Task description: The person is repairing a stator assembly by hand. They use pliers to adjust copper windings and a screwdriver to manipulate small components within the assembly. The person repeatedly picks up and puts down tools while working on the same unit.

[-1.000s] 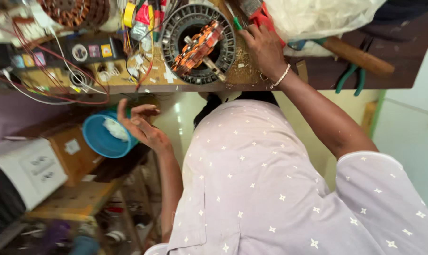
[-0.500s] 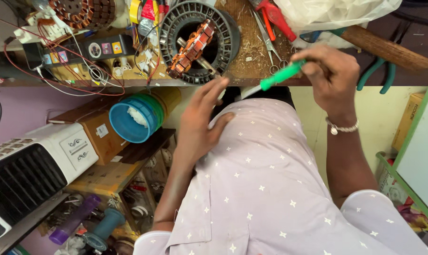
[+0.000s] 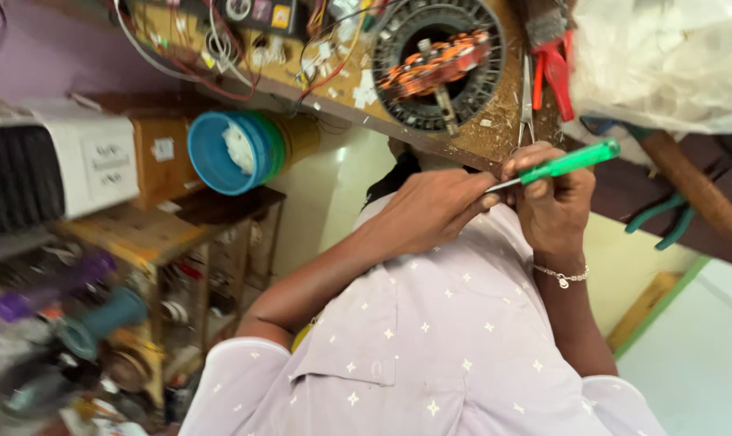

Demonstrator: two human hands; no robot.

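My right hand (image 3: 553, 208), with a thin bracelet at the wrist, is closed around a green-handled screwdriver (image 3: 572, 161) held in front of my chest. My left hand (image 3: 430, 211) meets it from the left, and its fingertips pinch the metal shaft near the tip. Both hands hover just below the edge of a wooden workbench (image 3: 483, 139). On the bench right above them lies a round black fan stator (image 3: 438, 60) with copper windings and a shaft sticking out.
Red-handled pliers (image 3: 553, 69) and thin tweezers (image 3: 527, 97) lie beside the stator, under a white plastic bag (image 3: 664, 56). Green-handled pliers (image 3: 664, 220) and a wooden handle (image 3: 690, 184) sit right. Wires and small parts (image 3: 245, 36) clutter the bench's left. Blue tub (image 3: 220, 153), white appliance (image 3: 55, 173), and shelves stand left.
My right hand took the green screwdriver off the bench and brought it down toward my chest. My left hand rose from the side and closed its fingers on the shaft.
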